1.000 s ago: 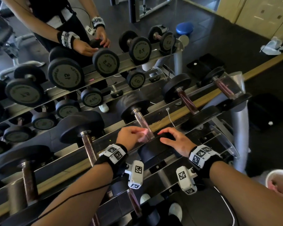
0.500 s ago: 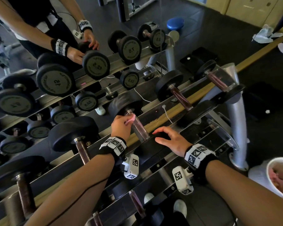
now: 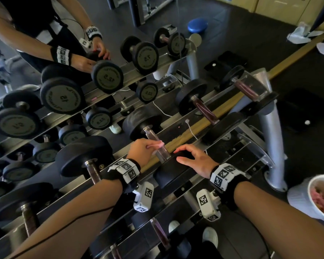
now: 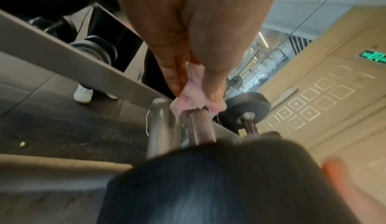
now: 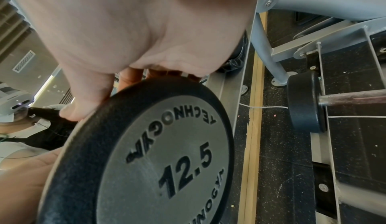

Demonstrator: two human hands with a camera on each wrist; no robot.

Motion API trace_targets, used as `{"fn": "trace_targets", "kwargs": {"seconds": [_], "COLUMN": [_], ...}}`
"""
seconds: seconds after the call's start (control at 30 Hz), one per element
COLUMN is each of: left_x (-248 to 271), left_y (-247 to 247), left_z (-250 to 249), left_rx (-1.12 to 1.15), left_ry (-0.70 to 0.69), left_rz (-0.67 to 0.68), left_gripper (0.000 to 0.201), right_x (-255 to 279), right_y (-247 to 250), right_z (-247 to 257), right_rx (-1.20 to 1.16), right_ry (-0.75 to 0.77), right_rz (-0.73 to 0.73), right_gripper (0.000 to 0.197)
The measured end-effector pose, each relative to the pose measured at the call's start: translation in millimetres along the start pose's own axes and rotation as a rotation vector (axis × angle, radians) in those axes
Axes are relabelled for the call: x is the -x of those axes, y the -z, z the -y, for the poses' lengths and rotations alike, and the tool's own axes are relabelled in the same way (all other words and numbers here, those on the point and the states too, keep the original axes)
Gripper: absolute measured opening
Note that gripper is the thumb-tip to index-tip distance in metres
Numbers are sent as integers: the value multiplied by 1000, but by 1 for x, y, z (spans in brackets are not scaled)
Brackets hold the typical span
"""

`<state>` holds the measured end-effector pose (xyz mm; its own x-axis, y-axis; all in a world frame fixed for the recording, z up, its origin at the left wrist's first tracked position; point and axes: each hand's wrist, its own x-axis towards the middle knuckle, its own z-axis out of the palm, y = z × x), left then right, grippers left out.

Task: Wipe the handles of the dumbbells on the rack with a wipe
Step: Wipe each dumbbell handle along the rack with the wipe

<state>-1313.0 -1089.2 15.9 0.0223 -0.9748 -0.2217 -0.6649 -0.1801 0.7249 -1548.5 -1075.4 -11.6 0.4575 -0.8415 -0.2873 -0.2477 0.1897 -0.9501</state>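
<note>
Left hand [image 3: 141,149] comes in low from the left, its grip pinching a crumpled pink wipe [image 3: 158,145] between thumb and fingers against the chrome handle [image 3: 151,135] of the black round-headed 12.5 dumbbell [image 3: 169,175]. The dumbbell lies on the top tier of the grey steel rack [image 3: 270,131]. Right hand [image 3: 195,161] arches over the near head, fingers spread, thumb and fingertips holding its rim.

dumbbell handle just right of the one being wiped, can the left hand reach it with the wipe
Probably yes: that handle lies bare on the same rack tier. The left hand, pinching the wipe, has open air across; the right hand holds the 12.5 head nearer, off that path.
</note>
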Motion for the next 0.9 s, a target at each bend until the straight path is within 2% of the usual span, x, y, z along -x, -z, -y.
{"fn": "trace_targets", "kwargs": {"seconds": [0.1,0.17,0.23,0.3,0.47,0.57,0.63,0.77,0.83,0.9], "left_x": [-4,-4,-1,1,5,6,6,-1,-6,-6], "left_y": [13,13,7,0,-17,-13,-4,16,19,15], "left_z": [-5,-6,-6,-5,-5,-5,-5,-7,-6,-4], "left_rx": [59,69,76,96,10,-59,-23,-8,-12,19], "left_ry": [54,108,131,99,56,60,71,88,90,113], "left_rz": [-150,-152,-122,-91,155,216,136,-157,-179,-108], "left_gripper": [12,13,20,18,21,20,18,16,16,11], "right_x": [1,1,2,3,3,3,3,3,2,2], "right_y": [-1,0,0,0,-2,-2,-2,-2,-2,-1], "right_z": [1,1,1,1,3,4,4,3,2,1], "right_rx": [-1,-1,3,3,-8,-32,-39,-49,-53,-44], "right_ry": [-2,-5,-5,-1,8,6,-3,18,28,27], "right_rz": [-6,-7,-3,-4,-19,-20,-12,-14,-11,-3], "right_gripper": [24,24,23,23,23,24,24,21,20,21]}}
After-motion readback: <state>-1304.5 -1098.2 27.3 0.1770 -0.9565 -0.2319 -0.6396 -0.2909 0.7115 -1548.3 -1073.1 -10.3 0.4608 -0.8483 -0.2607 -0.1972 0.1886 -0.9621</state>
